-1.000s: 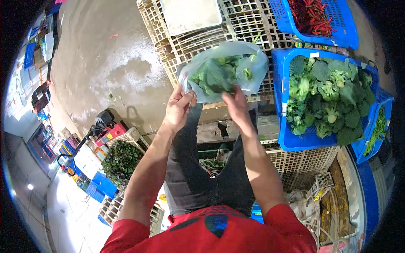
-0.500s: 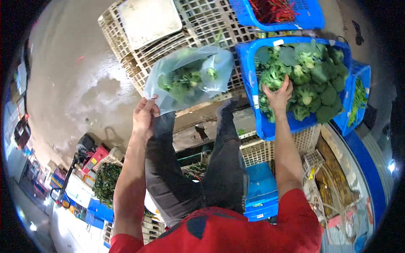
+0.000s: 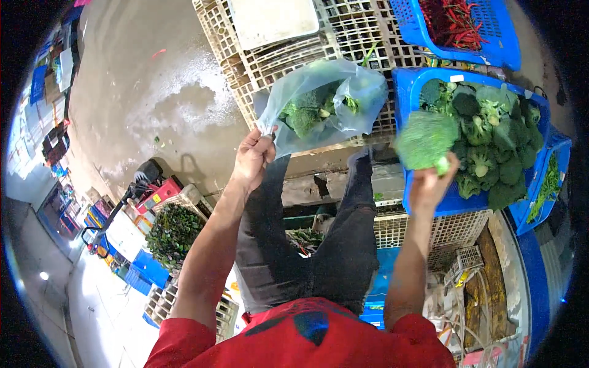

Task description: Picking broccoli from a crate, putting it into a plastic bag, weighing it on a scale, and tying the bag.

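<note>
My left hand (image 3: 253, 158) pinches the near left edge of a clear plastic bag (image 3: 362, 116). Several broccoli heads (image 3: 302, 116) lie inside the bag, which rests on a cream plastic crate. In my right hand (image 3: 431, 187) is a broccoli head (image 3: 427, 140), held by its stalk and slightly blurred by motion. It is above the left part of a blue basket (image 3: 402, 92), apart from the bag. More broccoli (image 3: 491, 147) fills that basket.
A white tray (image 3: 273, 21) sits on the slatted cream crates (image 3: 245, 80). Beyond the broccoli stands a blue basket of red chillies (image 3: 460, 24). Green leafy vegetables (image 3: 547, 184) fill another blue basket at the right. A bushy dark-green bundle (image 3: 175, 233) is at lower left.
My right hand has lifted a broccoli head from the blue basket. The left hand still grips the bag's edge. The whole view has shifted, so the scene appears farther right.
</note>
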A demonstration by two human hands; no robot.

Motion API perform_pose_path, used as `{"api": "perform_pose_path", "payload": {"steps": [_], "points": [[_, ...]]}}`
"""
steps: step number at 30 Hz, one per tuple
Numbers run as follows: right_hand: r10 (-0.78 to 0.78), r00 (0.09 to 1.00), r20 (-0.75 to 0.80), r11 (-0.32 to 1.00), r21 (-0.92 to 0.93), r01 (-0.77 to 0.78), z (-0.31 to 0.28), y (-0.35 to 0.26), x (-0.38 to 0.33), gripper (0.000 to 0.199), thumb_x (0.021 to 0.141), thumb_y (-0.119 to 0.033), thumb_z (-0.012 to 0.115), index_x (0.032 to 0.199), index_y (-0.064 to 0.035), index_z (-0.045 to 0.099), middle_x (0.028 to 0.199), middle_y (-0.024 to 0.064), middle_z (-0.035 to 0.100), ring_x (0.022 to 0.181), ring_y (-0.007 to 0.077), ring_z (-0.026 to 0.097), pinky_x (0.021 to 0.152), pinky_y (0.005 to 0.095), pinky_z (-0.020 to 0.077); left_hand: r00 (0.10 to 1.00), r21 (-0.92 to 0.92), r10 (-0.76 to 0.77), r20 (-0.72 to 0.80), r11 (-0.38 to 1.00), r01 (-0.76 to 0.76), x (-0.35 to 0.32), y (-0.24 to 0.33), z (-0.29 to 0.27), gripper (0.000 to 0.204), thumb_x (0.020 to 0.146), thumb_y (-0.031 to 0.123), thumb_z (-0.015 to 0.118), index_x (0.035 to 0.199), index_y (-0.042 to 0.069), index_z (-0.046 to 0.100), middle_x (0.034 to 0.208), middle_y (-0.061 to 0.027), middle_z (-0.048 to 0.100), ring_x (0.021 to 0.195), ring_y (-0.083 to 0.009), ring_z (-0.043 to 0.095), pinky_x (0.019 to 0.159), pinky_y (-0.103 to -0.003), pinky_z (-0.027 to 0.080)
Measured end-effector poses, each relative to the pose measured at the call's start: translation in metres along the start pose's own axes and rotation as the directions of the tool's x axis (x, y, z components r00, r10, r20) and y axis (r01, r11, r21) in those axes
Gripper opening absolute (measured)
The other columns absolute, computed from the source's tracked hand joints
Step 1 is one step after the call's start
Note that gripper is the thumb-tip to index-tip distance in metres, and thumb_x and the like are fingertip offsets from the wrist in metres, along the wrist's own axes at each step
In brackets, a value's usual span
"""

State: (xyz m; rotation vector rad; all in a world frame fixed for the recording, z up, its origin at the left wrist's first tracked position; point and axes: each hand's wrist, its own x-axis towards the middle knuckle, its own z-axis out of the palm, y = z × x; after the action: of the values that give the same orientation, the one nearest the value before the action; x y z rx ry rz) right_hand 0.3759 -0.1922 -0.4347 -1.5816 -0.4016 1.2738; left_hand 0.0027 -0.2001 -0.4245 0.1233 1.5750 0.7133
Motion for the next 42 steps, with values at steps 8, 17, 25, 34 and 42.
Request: {"api": "perform_pose_path", "payload": {"steps": [8,17,25,34,42], "points": [[0.627,0.707,0.328,0.752,-0.492,-0.439,0.136,0.218,-0.056,0.058,0.092,-0.023,0.068,0.138,-0.0043,0.04,0.115,0.0175,0.063,0.101,0.0303,0.067,0.088,0.0427,0.052,0.988,-0.158,0.077,-0.136,0.982,-0.099,0.013,-0.007,0.029,0.009,0.095,0.005,0.058,0.101,0.006,0.065,0.065,0.0018,0.054,0.053,-0.0078,0.043,0.052,-0.023,0.033],[0.399,0.731,0.553,0.91,-0.337,-0.242,0.062,0.16,-0.072,0.035,0.094,-0.008,0.063,0.128,-0.0011,0.062,0.108,0.0116,0.07,0.09,0.0176,0.066,0.08,0.0325,0.0523,0.945,0.265,0.062,-0.32,0.964,0.027,0.011,-0.04,-0.028,0.009,0.096,0.011,0.063,0.099,0.003,0.065,0.076,-0.0005,0.06,0.07,-0.0102,0.054,0.066,-0.027,0.043],[0.032,0.997,-0.076,-0.11,-0.991,-0.072,-0.172,0.06,0.037,0.089,0.075,-0.019,0.08,0.15,-0.0135,0.033,0.148,0.0256,0.039,0.129,0.0524,0.044,0.104,0.055,0.0443,0.985,0.225,0.121,-0.121,0.97,-0.091,0.016,-0.047,0.019,0.008,0.096,0.012,0.063,0.096,0.004,0.062,0.07,0.0006,0.058,0.063,-0.009,0.052,0.06,-0.024,0.041],[0.146,0.979,-0.145,0.953,-0.246,-0.179,-0.092,-0.006,0.016,0.051,0.088,-0.006,0.065,0.137,-0.0073,0.049,0.11,0.0083,0.064,0.087,0.0167,0.065,0.071,0.0305,0.0553,0.995,-0.075,0.051,-0.088,0.996,-0.057,0.024,-0.029,-0.001,0.014,0.097,0.011,0.061,0.11,0.008,0.066,0.077,-0.0011,0.064,0.064,-0.0069,0.053,0.055,-0.02,0.036],[0.517,0.394,0.76,0.485,0.119,-0.866,0.168,0.127,-0.047,0.065,0.088,-0.016,0.067,0.149,-0.0137,0.046,0.136,0.0077,0.057,0.121,0.0259,0.056,0.103,0.0405,0.0464,0.794,0.648,0.602,0.088,0.571,-0.505,0.007,-0.085,-0.076,0.013,0.089,0.008,0.061,0.102,0.006,0.062,0.079,-0.0041,0.059,0.073,-0.0164,0.055,0.068,-0.033,0.046]]}}
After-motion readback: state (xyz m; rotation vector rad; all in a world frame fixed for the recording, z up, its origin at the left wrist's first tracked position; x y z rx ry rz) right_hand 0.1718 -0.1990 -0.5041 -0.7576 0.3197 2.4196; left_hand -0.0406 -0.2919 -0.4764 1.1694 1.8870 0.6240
